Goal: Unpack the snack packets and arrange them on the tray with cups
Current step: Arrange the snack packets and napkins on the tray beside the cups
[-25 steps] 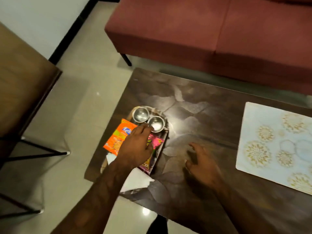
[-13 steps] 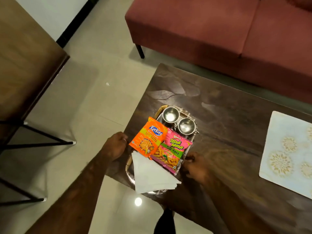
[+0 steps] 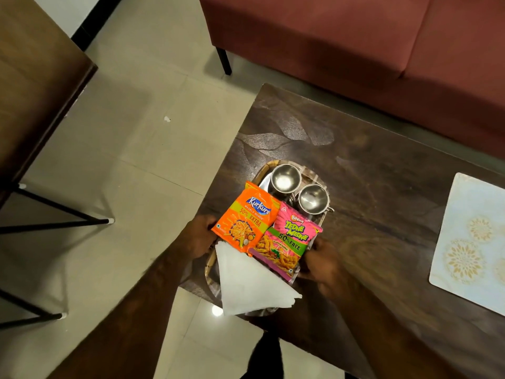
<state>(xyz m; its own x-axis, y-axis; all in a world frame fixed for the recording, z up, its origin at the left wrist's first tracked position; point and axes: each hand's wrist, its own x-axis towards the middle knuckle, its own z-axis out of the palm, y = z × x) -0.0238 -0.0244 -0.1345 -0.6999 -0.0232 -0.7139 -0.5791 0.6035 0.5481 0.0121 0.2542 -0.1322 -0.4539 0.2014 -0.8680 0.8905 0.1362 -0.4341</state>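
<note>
An oval tray (image 3: 263, 170) with a woven rim sits at the near left corner of the dark table. Two steel cups (image 3: 285, 179) (image 3: 313, 198) stand side by side at its far end. An orange snack packet (image 3: 247, 220) lies in the middle, overlapping a pink snack packet (image 3: 287, 244) to its right. A folded white napkin (image 3: 247, 283) covers the near end. My left hand (image 3: 198, 236) grips the tray's left edge. My right hand (image 3: 321, 262) grips its right edge, beside the pink packet.
A maroon sofa (image 3: 355, 45) stands behind the table. A pale patterned placemat (image 3: 470, 242) lies on the table (image 3: 382, 187) at the right. A wooden table with black metal legs (image 3: 41, 86) is at the left, across tiled floor.
My left hand has left the packets and gone to the tray's left edge. My right hand has come off the tabletop to the tray's right edge. The camera has shifted left.
</note>
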